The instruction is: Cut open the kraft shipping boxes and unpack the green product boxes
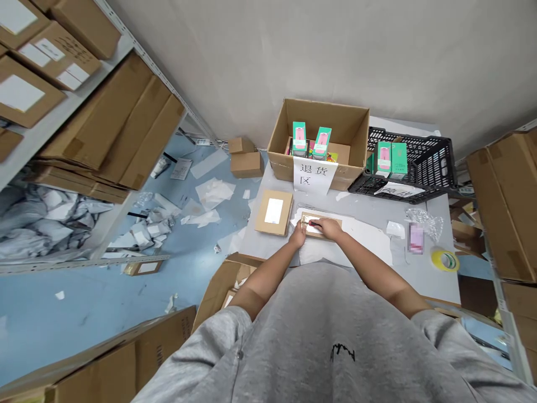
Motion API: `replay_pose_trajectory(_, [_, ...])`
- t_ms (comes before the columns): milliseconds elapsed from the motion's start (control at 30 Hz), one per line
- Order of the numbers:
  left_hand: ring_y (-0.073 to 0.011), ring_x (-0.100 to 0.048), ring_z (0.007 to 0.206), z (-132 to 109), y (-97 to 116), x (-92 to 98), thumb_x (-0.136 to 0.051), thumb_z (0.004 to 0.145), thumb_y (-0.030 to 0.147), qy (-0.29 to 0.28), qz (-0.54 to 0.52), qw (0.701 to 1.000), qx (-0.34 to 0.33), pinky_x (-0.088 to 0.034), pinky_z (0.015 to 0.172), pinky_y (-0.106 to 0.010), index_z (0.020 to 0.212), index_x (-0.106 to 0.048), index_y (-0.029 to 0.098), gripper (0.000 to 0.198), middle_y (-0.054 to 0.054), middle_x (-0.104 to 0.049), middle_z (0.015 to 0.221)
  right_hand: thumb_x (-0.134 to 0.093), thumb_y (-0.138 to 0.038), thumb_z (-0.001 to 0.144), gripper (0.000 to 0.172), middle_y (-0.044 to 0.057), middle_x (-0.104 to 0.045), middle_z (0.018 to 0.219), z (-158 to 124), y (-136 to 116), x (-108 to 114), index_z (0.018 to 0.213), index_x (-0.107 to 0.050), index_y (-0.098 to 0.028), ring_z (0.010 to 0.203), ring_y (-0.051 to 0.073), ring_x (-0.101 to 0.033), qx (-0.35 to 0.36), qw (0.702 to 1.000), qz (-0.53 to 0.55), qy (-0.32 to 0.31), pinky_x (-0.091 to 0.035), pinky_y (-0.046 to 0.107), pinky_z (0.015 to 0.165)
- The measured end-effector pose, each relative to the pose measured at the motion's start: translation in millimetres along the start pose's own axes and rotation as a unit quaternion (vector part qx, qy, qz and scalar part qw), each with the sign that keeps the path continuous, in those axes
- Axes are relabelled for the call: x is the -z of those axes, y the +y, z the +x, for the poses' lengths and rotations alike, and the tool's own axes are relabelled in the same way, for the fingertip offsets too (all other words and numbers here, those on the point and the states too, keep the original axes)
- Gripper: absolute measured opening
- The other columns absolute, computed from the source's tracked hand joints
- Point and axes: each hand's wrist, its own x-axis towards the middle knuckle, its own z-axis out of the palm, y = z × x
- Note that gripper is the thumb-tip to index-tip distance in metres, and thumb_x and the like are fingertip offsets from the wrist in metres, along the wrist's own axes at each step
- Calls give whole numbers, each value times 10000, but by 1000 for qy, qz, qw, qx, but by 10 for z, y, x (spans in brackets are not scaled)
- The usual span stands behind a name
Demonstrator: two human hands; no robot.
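A small flat cardboard parcel [312, 219] lies on white sheets on the grey table [369, 207] in front of me. My left hand [298, 235] rests against its left end, fingers curled on the edge. My right hand [329, 228] lies on top of the parcel and pinches a dark, pen-like object with a red tip; I cannot make out exactly what it is. A second flat box [274, 212] with a white label sits just left of the parcel.
Behind stand an open carton [319, 143] with green-and-pink product boxes and a paper sign, and a black crate [413, 162] with two green boxes. A yellow tape roll [444, 259] and plastic wrap lie at right. Cartons line shelves left and right; paper litters the blue floor.
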Motion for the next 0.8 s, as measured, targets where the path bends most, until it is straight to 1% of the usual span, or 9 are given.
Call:
replay_pose_trajectory(133, [-325, -551, 1539, 14, -9, -12, -512, 1138, 513, 7, -10, 1000, -9, -378, 1314, -540, 1674, -422, 225, 616, -201, -572, 1652, -547, -494, 1140, 447, 47, -797, 1403, 8, -33, -32, 1544, -715, -405, 1245, 292, -730, -21, 1000, -17, 5, -526, 341, 1053])
replay_pose_trajectory(233, [-313, -564, 1523, 15, 10, -10, -517, 1134, 469, 11, -11, 1000, -9, -389, 1307, -526, 1657, -436, 206, 591, -206, -595, 1631, -523, -490, 1148, 449, 63, -809, 1365, -6, -60, -59, 1549, -711, -417, 1204, 296, -746, -45, 998, -30, 9, -526, 350, 1032])
replay_pose_trajectory(367, [-304, -567, 1520, 3, 50, -5, -493, 1134, 425, 13, 7, 1000, 8, -394, 1303, -511, 1659, -435, 185, 580, -213, -590, 1642, -496, -449, 1154, 451, 77, -822, 1304, -82, -41, -65, 1551, -708, -418, 1138, 287, -762, -62, 996, -58, -5, -529, 351, 984])
replay_pose_trajectory(467, [-313, -570, 1518, 0, 63, 3, -478, 1135, 410, 17, 12, 1000, 12, -391, 1302, -529, 1669, -432, 172, 587, -227, -589, 1641, -497, -405, 1143, 453, 85, -825, 1275, -172, 11, -61, 1539, -716, -414, 1114, 284, -760, -73, 995, -67, 8, -533, 351, 954])
replay_pose_trajectory(533, [-311, -560, 1531, 4, 57, 14, -481, 1137, 434, 11, 10, 1000, 12, -379, 1309, -524, 1680, -426, 179, 603, -222, -580, 1650, -489, -377, 1136, 462, 87, -822, 1266, -234, 48, -65, 1539, -714, -414, 1102, 281, -758, -86, 993, -74, 18, -535, 349, 935])
replay_pose_trajectory(667, [-282, -530, 1564, 9, 29, 36, -501, 1135, 524, 4, 2, 1000, -7, -347, 1332, -484, 1684, -439, 248, 618, -174, -584, 1652, -475, -304, 1120, 492, 100, -811, 1263, -343, 126, -71, 1543, -710, -395, 1077, 287, -758, -115, 989, -85, 23, -543, 362, 900])
replay_pose_trajectory(800, [-284, -551, 1544, 12, 21, 35, -501, 1129, 568, 8, 3, 1000, -10, -363, 1323, -489, 1668, -451, 240, 633, -179, -593, 1638, -518, -317, 1107, 447, 75, -817, 1262, -481, 263, -36, 1469, -759, -421, 1093, 288, -759, -127, 989, -62, 36, -546, 367, 922])
